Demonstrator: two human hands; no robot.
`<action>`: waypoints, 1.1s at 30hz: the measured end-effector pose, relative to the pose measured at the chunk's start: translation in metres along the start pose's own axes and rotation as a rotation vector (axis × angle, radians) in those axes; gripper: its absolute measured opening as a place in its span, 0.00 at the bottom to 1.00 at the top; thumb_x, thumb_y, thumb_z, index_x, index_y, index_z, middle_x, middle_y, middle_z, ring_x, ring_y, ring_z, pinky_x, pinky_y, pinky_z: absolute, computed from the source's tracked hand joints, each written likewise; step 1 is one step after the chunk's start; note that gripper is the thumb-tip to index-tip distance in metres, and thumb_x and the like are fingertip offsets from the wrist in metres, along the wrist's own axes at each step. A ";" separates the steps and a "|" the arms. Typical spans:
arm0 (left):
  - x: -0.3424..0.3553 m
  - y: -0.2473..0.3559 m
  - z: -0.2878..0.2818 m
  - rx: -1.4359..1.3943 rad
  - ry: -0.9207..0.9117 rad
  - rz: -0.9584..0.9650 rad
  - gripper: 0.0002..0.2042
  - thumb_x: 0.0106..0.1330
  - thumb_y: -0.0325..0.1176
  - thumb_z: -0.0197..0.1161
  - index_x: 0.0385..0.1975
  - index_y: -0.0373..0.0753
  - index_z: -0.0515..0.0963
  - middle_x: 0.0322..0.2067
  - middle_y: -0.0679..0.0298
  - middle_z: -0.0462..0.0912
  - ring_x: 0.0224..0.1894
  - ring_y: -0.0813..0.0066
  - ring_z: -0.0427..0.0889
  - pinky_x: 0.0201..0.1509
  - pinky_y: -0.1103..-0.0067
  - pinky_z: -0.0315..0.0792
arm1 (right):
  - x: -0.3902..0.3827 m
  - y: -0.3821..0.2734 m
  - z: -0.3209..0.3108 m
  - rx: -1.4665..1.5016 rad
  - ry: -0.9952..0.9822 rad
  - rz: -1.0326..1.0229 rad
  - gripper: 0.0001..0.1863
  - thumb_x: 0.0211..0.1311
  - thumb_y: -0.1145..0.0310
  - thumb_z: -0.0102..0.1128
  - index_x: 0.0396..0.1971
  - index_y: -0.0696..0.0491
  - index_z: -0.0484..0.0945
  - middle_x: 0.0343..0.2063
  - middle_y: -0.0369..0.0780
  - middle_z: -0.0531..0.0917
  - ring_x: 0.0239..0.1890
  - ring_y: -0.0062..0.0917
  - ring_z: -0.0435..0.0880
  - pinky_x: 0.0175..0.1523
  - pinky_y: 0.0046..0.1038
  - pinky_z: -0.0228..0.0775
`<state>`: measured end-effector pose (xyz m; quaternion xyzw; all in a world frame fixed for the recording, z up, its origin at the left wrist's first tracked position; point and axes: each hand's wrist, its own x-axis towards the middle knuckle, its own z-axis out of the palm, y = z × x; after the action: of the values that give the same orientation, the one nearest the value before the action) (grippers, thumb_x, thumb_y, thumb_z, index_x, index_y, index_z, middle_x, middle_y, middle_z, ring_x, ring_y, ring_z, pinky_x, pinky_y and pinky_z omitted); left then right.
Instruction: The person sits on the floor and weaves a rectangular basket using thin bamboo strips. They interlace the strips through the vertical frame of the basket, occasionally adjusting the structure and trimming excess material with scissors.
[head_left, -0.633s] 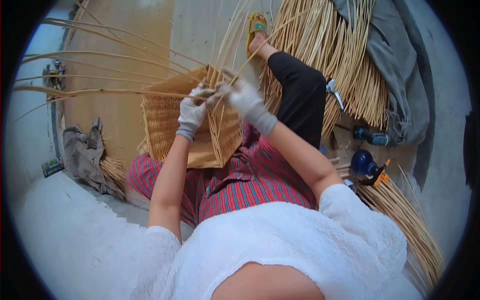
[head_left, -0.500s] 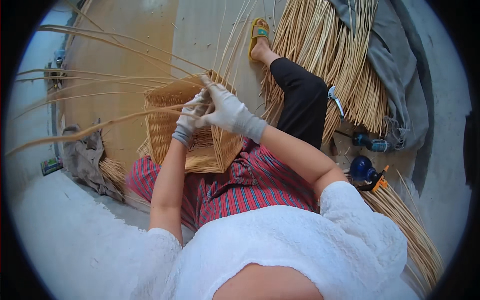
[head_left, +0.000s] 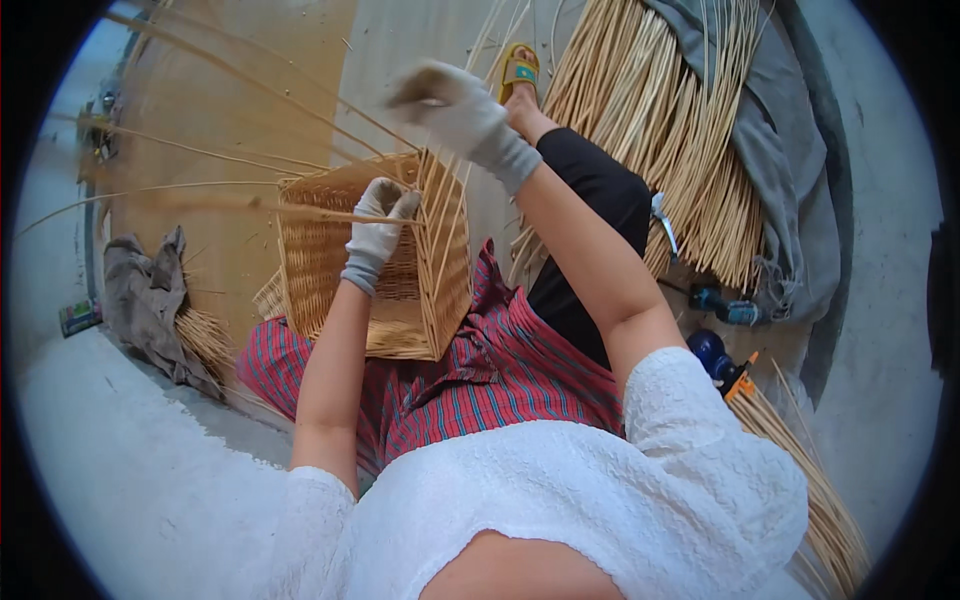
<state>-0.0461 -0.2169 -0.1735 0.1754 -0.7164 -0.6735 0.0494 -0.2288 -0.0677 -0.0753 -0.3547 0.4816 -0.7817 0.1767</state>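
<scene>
A square, open-topped wicker basket rests tilted on my lap, its opening turned up toward me. Long loose rods fan out from its far rim and sides. My left hand, in a white glove with a grey cuff, is closed at the opening near the right far corner, pinching a wicker rod that runs out to the left. My right hand, gloved alike, is raised beyond that corner, apart from the basket. Motion smears its curled fingers, so whether it holds a rod is unclear.
Large bundles of peeled rods lie at the far right beside a grey cloth. Pruning shears, a cordless tool and a blue spray bottle lie right of my knee. A grey cloth-wrapped bundle is at left.
My right hand has left the rim beside my left hand and swung up and away. My left hand stays at the basket's corner. The loose rods at left have shifted and blur.
</scene>
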 end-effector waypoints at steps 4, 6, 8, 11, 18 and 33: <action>0.006 0.030 0.021 0.104 0.023 0.032 0.13 0.63 0.28 0.72 0.46 0.38 0.82 0.41 0.67 0.84 0.42 0.81 0.81 0.50 0.80 0.78 | -0.020 0.096 -0.066 -0.085 0.320 0.247 0.12 0.64 0.62 0.65 0.42 0.54 0.82 0.40 0.41 0.88 0.42 0.26 0.86 0.54 0.31 0.77; 0.003 0.015 0.008 0.205 -0.038 0.112 0.13 0.64 0.28 0.71 0.47 0.38 0.83 0.43 0.66 0.85 0.43 0.80 0.82 0.51 0.79 0.78 | -0.015 0.080 -0.050 -0.756 0.065 0.085 0.19 0.67 0.53 0.58 0.45 0.53 0.83 0.40 0.42 0.88 0.44 0.33 0.86 0.59 0.35 0.72; 0.009 0.007 0.003 0.098 -0.083 0.074 0.12 0.64 0.28 0.71 0.47 0.37 0.84 0.43 0.67 0.86 0.44 0.80 0.82 0.53 0.79 0.78 | 0.000 0.077 -0.047 -1.374 -0.276 0.296 0.27 0.68 0.43 0.46 0.49 0.47 0.84 0.42 0.42 0.87 0.46 0.39 0.84 0.63 0.39 0.62; 0.013 0.003 -0.005 -0.086 -0.121 -0.101 0.13 0.62 0.29 0.73 0.47 0.37 0.85 0.41 0.69 0.87 0.43 0.81 0.82 0.51 0.79 0.77 | 0.022 0.033 -0.031 -1.665 -0.484 0.636 0.25 0.65 0.42 0.54 0.42 0.48 0.86 0.43 0.40 0.87 0.48 0.35 0.83 0.61 0.41 0.61; 0.027 0.010 -0.005 -0.050 -0.169 -0.082 0.14 0.62 0.28 0.73 0.47 0.36 0.85 0.39 0.68 0.87 0.41 0.82 0.82 0.50 0.81 0.78 | -0.059 0.103 -0.040 -0.478 0.363 0.707 0.19 0.54 0.71 0.70 0.47 0.56 0.76 0.36 0.40 0.84 0.41 0.31 0.85 0.50 0.32 0.76; 0.011 0.015 0.003 0.345 -0.027 0.331 0.19 0.58 0.29 0.70 0.51 0.43 0.80 0.48 0.59 0.80 0.54 0.60 0.79 0.62 0.69 0.71 | -0.038 0.062 0.011 -1.161 0.194 -0.523 0.18 0.51 0.73 0.70 0.45 0.49 0.79 0.52 0.41 0.79 0.52 0.39 0.81 0.62 0.41 0.70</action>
<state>-0.0601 -0.2172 -0.1609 0.0527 -0.8405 -0.5260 0.1188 -0.1988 -0.0807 -0.1415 -0.4263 0.7376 -0.4395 -0.2849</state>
